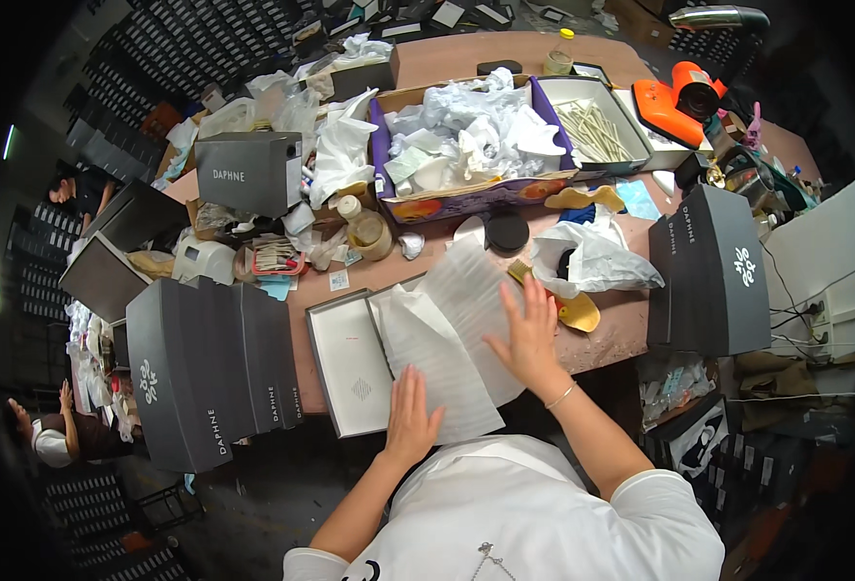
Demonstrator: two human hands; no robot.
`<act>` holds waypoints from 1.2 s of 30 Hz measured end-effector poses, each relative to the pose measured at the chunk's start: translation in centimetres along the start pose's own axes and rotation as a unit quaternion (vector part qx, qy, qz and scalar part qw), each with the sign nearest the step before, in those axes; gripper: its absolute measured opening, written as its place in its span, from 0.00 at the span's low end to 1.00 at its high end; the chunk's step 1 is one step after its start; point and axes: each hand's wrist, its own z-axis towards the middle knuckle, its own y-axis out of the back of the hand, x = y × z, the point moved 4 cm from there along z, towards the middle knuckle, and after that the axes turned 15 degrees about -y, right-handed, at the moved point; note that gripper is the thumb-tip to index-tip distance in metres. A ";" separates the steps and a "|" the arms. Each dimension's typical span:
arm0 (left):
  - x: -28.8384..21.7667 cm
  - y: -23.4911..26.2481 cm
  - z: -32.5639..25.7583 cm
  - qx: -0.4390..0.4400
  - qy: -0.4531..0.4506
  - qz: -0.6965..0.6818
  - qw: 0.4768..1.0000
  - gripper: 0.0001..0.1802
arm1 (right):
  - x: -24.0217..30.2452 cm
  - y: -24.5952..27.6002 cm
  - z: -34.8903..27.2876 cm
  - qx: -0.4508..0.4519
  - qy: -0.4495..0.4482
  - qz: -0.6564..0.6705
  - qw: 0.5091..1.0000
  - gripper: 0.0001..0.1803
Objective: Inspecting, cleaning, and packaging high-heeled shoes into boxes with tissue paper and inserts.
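My left hand (411,414) lies flat, fingers spread, on a sheet of white ribbed wrapping paper (437,349) folded over an open grey shoe box (389,300). My right hand (529,334) presses flat on a second white sheet (476,286) that folds over from the right side. The contents of the box are hidden under the paper. The box's lid (350,363) lies upside down to the left, touching the box. Neither hand grips anything.
Grey shoe boxes are stacked at left (205,368) and right (708,276). A purple cardboard tray (466,198) holds crumpled white paper. Nearby are a white plastic bag (597,259), a plastic bottle (365,228), a black round lid (506,232), an orange tool (679,102), and other people (55,431) at far left.
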 end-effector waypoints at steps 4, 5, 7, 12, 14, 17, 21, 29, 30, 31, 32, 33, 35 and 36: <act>2.8 -4.8 6.8 0.172 -0.018 0.085 0.981 0.43 | -8.5 -4.3 -0.1 0.153 -0.125 0.256 0.946 0.28; 4.5 -6.1 7.3 0.244 -0.024 0.127 0.961 0.43 | -9.2 -3.1 0.3 0.140 -0.137 0.236 0.952 0.26; 7.4 -8.2 6.5 0.387 -0.024 0.199 0.900 0.44 | -9.6 0.2 0.0 0.130 -0.167 0.190 0.959 0.21; 7.0 -6.4 8.1 0.202 -0.012 0.064 0.977 0.42 | -8.7 8.8 2.9 -0.003 -0.145 0.105 0.984 0.19; 7.2 -6.2 7.1 0.043 -0.053 0.059 0.996 0.40 | -7.7 9.9 5.8 -0.067 -0.098 0.031 0.992 0.27; 6.6 -6.8 7.5 0.205 -0.095 0.076 0.971 0.35 | -8.3 6.7 10.1 0.022 -0.158 -0.177 0.971 0.33; 5.9 -3.0 11.5 0.054 -0.024 -0.137 0.989 0.28 | -13.6 4.8 10.9 0.042 -0.200 -0.158 0.966 0.25; -0.4 -10.9 16.5 0.434 -0.112 0.004 0.894 0.28 | -13.8 16.7 9.4 -0.111 -0.008 -0.029 0.993 0.13; 0.2 -12.3 16.5 0.556 -0.037 -0.016 0.830 0.30 | -12.8 18.0 9.3 -0.104 0.012 -0.012 0.994 0.14; -0.2 -11.7 17.7 0.424 0.064 -0.267 0.863 0.32 | -11.5 19.1 9.2 -0.094 0.035 0.006 0.995 0.14; 0.0 -10.4 18.2 0.255 0.163 -0.496 0.814 0.34 | -9.5 20.2 8.7 -0.075 0.053 0.029 0.995 0.14; 0.6 -8.6 18.0 0.054 0.249 -0.675 0.692 0.37 | -6.6 20.8 8.1 -0.050 0.075 0.057 0.994 0.15; -2.1 -2.5 18.4 0.060 0.277 -0.697 0.658 0.43 | -1.1 20.6 6.3 -0.005 0.111 0.111 0.988 0.16; -3.1 -0.6 18.4 0.060 0.287 -0.709 0.641 0.46 | 1.7 19.9 5.3 0.012 0.129 0.135 0.982 0.18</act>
